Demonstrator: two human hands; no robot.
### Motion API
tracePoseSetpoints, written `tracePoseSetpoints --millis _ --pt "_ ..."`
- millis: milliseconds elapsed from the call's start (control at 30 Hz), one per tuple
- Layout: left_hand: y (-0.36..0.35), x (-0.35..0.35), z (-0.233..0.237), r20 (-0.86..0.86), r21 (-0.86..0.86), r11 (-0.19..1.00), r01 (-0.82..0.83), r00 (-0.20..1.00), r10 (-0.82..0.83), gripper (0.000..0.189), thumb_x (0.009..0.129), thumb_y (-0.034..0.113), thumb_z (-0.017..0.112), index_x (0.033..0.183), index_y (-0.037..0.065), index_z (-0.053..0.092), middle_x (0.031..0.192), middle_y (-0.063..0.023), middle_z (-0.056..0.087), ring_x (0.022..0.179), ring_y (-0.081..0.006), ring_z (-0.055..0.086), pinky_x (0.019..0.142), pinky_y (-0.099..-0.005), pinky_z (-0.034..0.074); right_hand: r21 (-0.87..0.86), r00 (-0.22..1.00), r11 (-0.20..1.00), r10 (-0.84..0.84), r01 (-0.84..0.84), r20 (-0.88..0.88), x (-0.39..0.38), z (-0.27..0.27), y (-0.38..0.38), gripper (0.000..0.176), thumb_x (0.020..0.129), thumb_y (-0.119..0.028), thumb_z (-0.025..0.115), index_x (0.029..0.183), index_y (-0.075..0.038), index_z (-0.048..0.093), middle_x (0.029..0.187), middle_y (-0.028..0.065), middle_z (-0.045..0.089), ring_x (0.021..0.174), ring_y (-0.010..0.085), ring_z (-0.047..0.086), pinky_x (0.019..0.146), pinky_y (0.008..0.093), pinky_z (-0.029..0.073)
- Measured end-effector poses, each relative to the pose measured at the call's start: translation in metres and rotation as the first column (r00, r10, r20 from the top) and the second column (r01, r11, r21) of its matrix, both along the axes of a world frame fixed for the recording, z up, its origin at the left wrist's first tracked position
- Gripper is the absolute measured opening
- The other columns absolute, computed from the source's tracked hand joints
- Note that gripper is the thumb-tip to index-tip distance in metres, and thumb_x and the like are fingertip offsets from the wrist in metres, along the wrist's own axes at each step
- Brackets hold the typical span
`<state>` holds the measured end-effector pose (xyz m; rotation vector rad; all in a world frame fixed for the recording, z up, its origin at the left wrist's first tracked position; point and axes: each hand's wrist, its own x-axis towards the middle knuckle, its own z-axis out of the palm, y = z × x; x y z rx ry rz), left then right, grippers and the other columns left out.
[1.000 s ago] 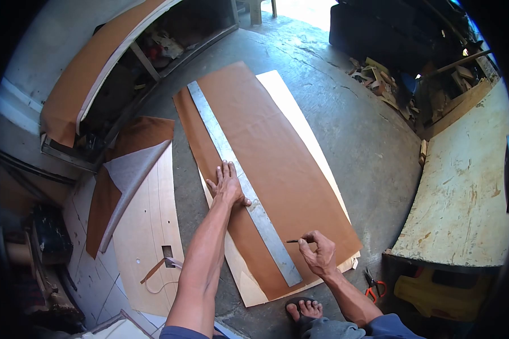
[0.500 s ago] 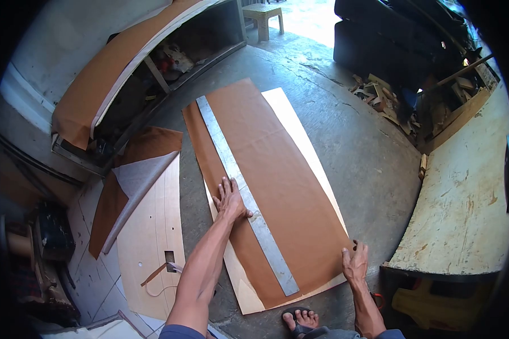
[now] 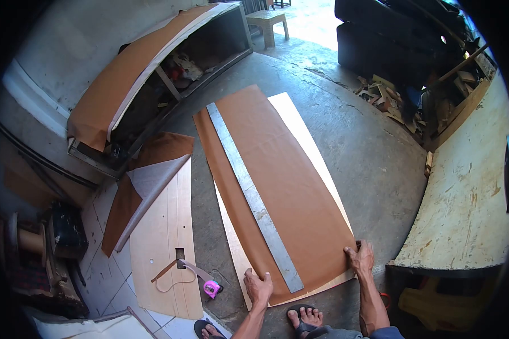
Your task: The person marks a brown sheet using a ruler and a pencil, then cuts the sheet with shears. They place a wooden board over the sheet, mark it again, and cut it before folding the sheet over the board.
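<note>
Low down, left hand, right hand touch brown sheet on concrete floor.

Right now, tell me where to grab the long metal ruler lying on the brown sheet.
Take the ruler by its near end, pinching across its narrow width from the near side. It lies flat on the brown sheet, and that end sits between the left hand and right hand.
</note>
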<state>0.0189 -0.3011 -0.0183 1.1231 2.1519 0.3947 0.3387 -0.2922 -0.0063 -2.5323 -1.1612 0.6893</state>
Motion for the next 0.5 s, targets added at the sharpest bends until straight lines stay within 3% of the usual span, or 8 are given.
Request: tracePoseSetpoints --millis 67,233,300,333,467,500 --pt "0.005 0.001 -0.004 0.128 -0.094 0.979 -0.182 0.973 0.194 0.057 0.085 0.027 0.069 0.124 -0.01 0.05 0.113 -0.0272 0.057 0.117 -0.0398 0.051 0.104 -0.0452 0.04 -0.009 0.999 1.0 0.0 0.0 0.041 -0.002 0.004 0.003 0.047 0.078 -0.034 0.077 0.111 -0.003 0.066 0.11 0.0189 0.062 0.102 0.0365 0.061 0.087 0.0454 0.05" --pt "0.016 0.001 0.005 0.052 -0.115 0.982 -0.147 0.987 0.154 0.048 0.084 0.026 0.073 0.112 -0.006 0.052 0.116 -0.0294 0.059 0.111 -0.0379 0.059 0.098 -0.045 0.045 0.042 0.994 0.999 0.002 -0.007 0.111 0.005 -0.004 -0.004 0.04 0.078 -0.034 0.076 0.103 -0.004 0.069 0.103 0.0184 0.064 0.098 0.0366 0.062 0.086 0.0454 0.05" --pt "0.014 -0.001 -0.009 0.101 -0.045 0.968 -0.249 0.962 0.252 0.041 0.084 0.026 0.074 0.102 -0.005 0.056 0.107 -0.0275 0.064 0.095 -0.0358 0.066 0.087 -0.0437 0.052 -0.004 0.998 0.998 -0.058 0.058 0.001 0.011 -0.012 -0.004 0.035 0.078 -0.032 0.075 0.098 -0.004 0.069 0.1 0.0191 0.066 0.095 0.0371 0.064 0.085 0.046 0.05" --pt "0.02 0.009 0.032 0.142 -0.107 0.957 -0.271 0.948 0.284 0.039 0.084 0.027 0.074 0.098 -0.005 0.057 0.093 -0.0226 0.067 0.082 -0.0337 0.068 0.076 -0.0422 0.055 0.002 0.998 0.998 -0.055 0.055 0.0 0.01 -0.01 -0.004 0.035 0.078 -0.032 0.075 0.098 -0.004 0.069 0.1 0.0191 0.066 0.095 0.0371 0.064 0.085 0.046 0.05" --pt "0.002 -0.009 -0.004 0.135 -0.082 0.975 -0.206 0.967 0.216 0.036 0.082 0.025 0.076 0.096 -0.005 0.062 0.091 -0.0189 0.068 0.082 -0.0284 0.067 0.073 -0.0392 0.054 0.046 0.998 0.999 -0.009 0.005 0.069 0.011 -0.005 -0.006 0.032 0.078 -0.031 0.074 0.093 -0.004 0.07 0.099 0.0204 0.068 0.095 0.0368 0.065 0.083 0.0458 0.051" --pt "-0.004 -0.013 -0.014 0.205 -0.087 0.979 -0.186 0.958 0.2 0.032 0.083 0.023 0.076 0.092 -0.004 0.063 0.085 -0.0159 0.068 0.077 -0.0257 0.066 0.068 -0.0376 0.053 0.03 0.997 0.999 0.028 -0.03 0.068 0.012 -0.004 -0.007 0.031 0.079 -0.031 0.074 0.093 -0.004 0.07 0.101 0.0211 0.068 0.095 0.0366 0.066 0.084 0.0454 0.051"
